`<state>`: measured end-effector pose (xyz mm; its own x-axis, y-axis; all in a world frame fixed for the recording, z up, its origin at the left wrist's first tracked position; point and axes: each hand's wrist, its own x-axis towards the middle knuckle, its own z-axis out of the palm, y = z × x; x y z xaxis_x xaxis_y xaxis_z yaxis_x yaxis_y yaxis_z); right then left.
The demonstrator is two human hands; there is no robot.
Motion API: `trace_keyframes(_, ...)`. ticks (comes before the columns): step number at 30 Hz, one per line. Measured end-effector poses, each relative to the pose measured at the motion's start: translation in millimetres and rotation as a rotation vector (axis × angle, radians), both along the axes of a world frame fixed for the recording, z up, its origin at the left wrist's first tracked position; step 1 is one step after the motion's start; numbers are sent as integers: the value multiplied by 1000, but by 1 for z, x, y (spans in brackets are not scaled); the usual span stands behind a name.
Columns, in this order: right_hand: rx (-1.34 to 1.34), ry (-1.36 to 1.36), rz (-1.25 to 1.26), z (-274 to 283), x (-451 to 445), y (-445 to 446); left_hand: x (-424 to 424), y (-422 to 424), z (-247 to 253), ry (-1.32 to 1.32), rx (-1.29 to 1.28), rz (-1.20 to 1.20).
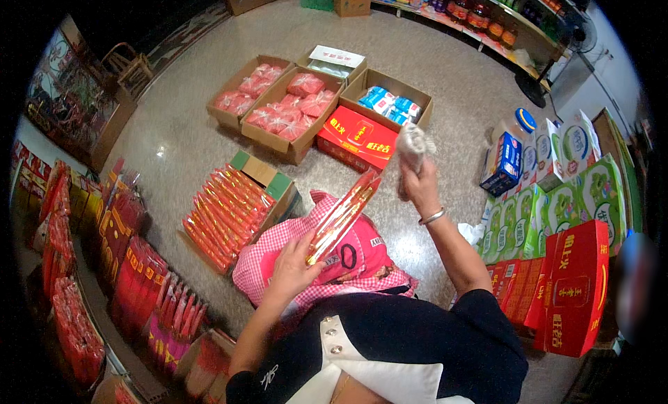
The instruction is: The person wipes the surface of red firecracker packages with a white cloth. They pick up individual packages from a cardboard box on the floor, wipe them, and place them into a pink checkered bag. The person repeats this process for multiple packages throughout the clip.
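My left hand (295,265) holds the near end of a long red and gold plastic-wrapped packet (342,213) above my lap, which a pink checked apron (376,247) covers. My right hand (421,182), raised to the right of the packet, grips a bunched whitish cloth (413,142). Similar red and gold packets (227,216) lie in a row in an open carton (284,208) left of my knees. Ahead of me lies a red printed carton (357,138), partly behind the cloth.
Open cartons hold pink bagged goods (287,111) and blue-white packs (389,104). Racks of red packets (138,278) line the left. Green-white drink cartons (558,205) and a protruding red box (574,286) stand at right. A fan (532,88) stands by the far shelves.
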<state>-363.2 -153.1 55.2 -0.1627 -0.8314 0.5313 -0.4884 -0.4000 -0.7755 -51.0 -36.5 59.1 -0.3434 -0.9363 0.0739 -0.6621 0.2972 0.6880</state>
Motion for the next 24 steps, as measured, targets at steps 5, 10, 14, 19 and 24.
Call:
trace_keyframes(5,12,464,353,-27,60,42,-8,2,-28,138,118,139)
trace_keyframes(10,-222,509,729,-28,126,108,5,1,-93,1037,641,368)
trace_keyframes(14,-311,513,854,-47,122,96,10,4,-102,1067,675,434)
trace_keyframes(19,-142,539,458,-52,63,29,-13,4,-42,334,276,209)
trace_keyframes(24,296,204,116,-85,-2,-30,-5,0,-70,719,562,147)
